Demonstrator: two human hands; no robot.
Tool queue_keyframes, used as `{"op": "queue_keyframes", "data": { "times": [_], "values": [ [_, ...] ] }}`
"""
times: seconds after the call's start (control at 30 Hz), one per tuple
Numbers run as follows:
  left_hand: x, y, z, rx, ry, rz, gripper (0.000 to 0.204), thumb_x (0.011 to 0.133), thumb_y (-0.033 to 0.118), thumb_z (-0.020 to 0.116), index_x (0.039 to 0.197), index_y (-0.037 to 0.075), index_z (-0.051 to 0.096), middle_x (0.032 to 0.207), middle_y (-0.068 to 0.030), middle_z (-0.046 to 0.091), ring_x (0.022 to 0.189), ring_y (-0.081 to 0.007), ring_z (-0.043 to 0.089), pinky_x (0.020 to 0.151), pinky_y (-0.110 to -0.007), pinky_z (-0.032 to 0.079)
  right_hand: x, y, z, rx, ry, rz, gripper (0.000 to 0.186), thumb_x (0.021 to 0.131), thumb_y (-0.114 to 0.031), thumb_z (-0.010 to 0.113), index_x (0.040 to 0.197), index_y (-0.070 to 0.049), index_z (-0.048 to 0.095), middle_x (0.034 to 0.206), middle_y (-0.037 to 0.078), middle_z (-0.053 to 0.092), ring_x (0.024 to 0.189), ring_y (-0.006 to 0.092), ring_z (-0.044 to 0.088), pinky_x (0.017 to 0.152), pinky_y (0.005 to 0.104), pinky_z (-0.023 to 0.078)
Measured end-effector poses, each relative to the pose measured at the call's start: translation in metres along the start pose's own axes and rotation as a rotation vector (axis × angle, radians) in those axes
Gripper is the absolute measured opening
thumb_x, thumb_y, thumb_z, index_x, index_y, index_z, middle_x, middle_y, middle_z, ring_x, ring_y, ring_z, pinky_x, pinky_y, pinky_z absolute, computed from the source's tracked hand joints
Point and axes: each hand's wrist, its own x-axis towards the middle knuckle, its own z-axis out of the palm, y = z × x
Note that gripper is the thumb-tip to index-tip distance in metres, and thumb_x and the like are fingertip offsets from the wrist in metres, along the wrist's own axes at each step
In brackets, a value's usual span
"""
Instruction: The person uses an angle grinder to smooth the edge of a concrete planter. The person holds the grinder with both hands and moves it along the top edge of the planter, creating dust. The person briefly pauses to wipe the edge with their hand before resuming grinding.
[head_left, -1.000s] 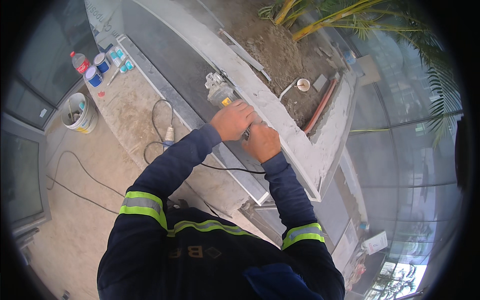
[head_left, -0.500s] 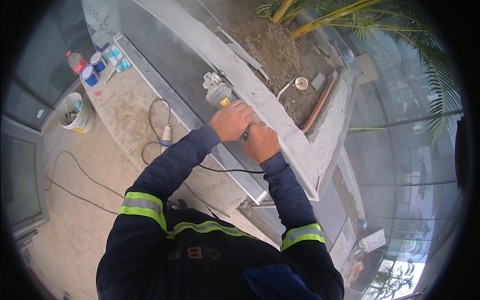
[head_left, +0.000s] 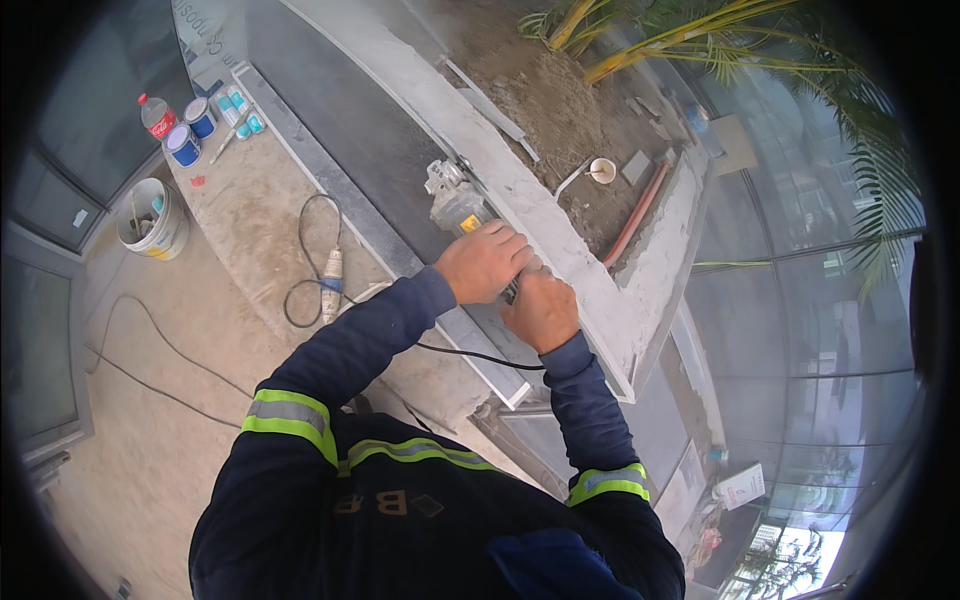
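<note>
Both hands grip an angle grinder (head_left: 458,205), a dusty grey body with a yellow label and a metal gear head. My left hand (head_left: 486,262) wraps the front of its body, just behind the label. Close behind it, my right hand (head_left: 542,308) is closed round the rear end. The grinder's disc, seen edge-on, meets the outer edge of the white plastered planter wall (head_left: 520,215). A black power cord (head_left: 470,354) trails from below my right hand toward the left. Fingertips of both hands are partly hidden.
A white cable connector (head_left: 331,285) lies on the stone ledge at left. Beyond it stand two paint cans (head_left: 183,146), a cola bottle (head_left: 157,117) and several blue-white tubes (head_left: 240,110). A bucket (head_left: 153,219) is further left. Soil, a paper cup (head_left: 602,170) and palm stems (head_left: 625,65) fill the planter.
Both hands and the grinder have shifted right and slightly nearer along the planter wall's edge. The grip looks the same.
</note>
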Motion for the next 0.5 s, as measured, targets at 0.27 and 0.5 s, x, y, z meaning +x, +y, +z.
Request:
{"op": "queue_keyframes", "data": {
  "times": [0.27, 0.5],
  "values": [
    [-0.008, -0.028, 0.002, -0.017, -0.068, -0.065, 0.027, 0.075, 0.007, 0.068, 0.102, 0.004, 0.067, 0.107, -0.012, 0.066, 0.102, -0.0316, 0.063, 0.099, -0.042, 0.049, 0.03, 0.003, 0.026, 0.029, 0.023, -0.065, 0.033, 0.07, -0.017, 0.082, 0.089, 0.005, 0.067, 0.082, 0.026, 0.071, 0.075, 0.0432, 0.073, 0.07, 0.0503, 0.06],
    [-0.009, -0.046, -0.001, -0.03, -0.058, -0.09, 0.03, 0.073, 0.007, 0.069, 0.103, 0.005, 0.066, 0.105, -0.012, 0.064, 0.104, -0.0324, 0.062, 0.1, -0.042, 0.048, 0.048, -0.006, 0.028, 0.011, 0.058, -0.039, 0.015, 0.072, -0.014, 0.077, 0.081, -0.002, 0.074, 0.083, 0.024, 0.073, 0.077, 0.0402, 0.074, 0.071, 0.0492, 0.06]
  ]
}}
